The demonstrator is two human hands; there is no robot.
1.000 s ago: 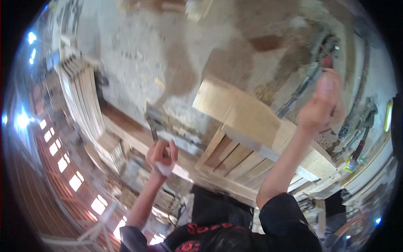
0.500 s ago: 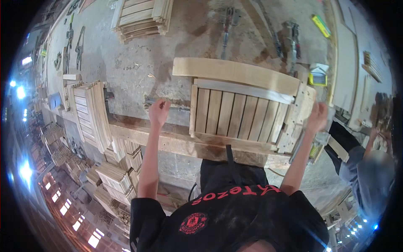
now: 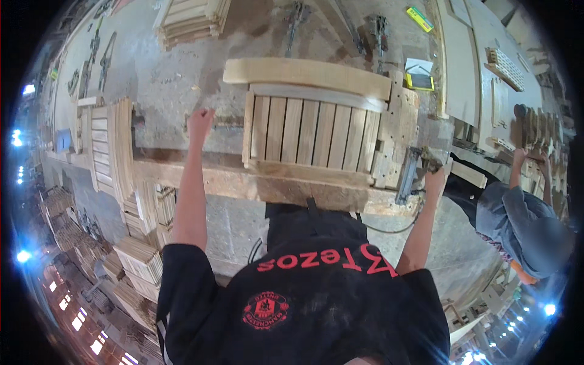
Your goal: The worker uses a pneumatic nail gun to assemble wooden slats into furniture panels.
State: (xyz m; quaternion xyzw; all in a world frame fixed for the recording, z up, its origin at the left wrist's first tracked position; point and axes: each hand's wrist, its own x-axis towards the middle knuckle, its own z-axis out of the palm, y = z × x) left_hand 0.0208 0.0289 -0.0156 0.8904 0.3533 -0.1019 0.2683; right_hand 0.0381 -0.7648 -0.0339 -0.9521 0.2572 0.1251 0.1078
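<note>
A slatted wooden panel (image 3: 310, 135) in a frame lies on the workbench in front of me. Along its far side runs a long, slightly curved board (image 3: 304, 74), and a block with holes (image 3: 395, 137) adjoins its right end. My left hand (image 3: 201, 125) hovers over the bench to the left of the panel, its fingers curled together; anything inside them is hidden. To the right, by the bench edge, my right hand (image 3: 434, 181) is closed at the end of a grey metal tool (image 3: 407, 176). The fingers there are only partly visible.
Slatted panels stand stacked at left (image 3: 115, 149), and another stack (image 3: 191, 21) lies at the far side. Metal clamps (image 3: 295, 27) are on the bench. A yellow-edged box (image 3: 420, 80) sits at far right. A co-worker (image 3: 517, 207) works at right; a hose (image 3: 395, 230) hangs near me.
My right hand has come nearer to me, from beside the block to the grey tool. The view has shifted, so the bench appears higher and further left. The panel stays in place.
</note>
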